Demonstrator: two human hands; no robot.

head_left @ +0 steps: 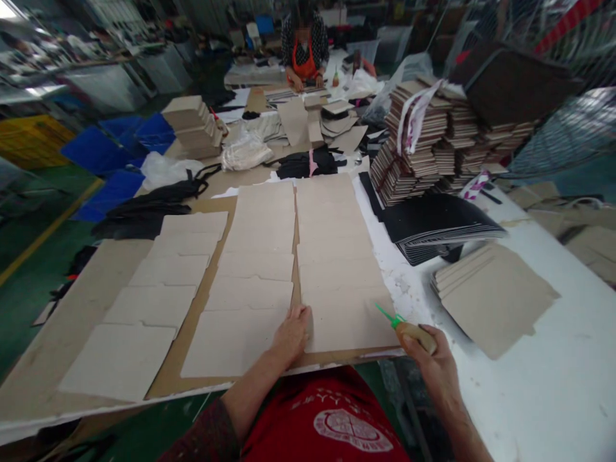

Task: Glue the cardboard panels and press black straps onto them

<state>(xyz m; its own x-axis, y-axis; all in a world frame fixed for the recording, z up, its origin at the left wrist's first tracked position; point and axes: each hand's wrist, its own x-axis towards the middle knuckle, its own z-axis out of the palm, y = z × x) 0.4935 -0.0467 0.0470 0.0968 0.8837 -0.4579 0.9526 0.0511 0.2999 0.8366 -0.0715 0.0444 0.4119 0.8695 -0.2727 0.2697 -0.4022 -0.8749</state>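
Three columns of overlapping grey cardboard sheets lie on a brown board on the table in front of me. My left hand rests on the near edge of the sheets, between the middle and right columns, fingers curled downward against the card. My right hand is wrapped round a tan glue bottle with a green nozzle. The nozzle tip points at the near right corner of the right column.
A loose pile of grey cards lies to the right on the white table, with black sheets and tall card stacks behind. Black fabric lies at the left. Another person in an orange apron works at the far end.
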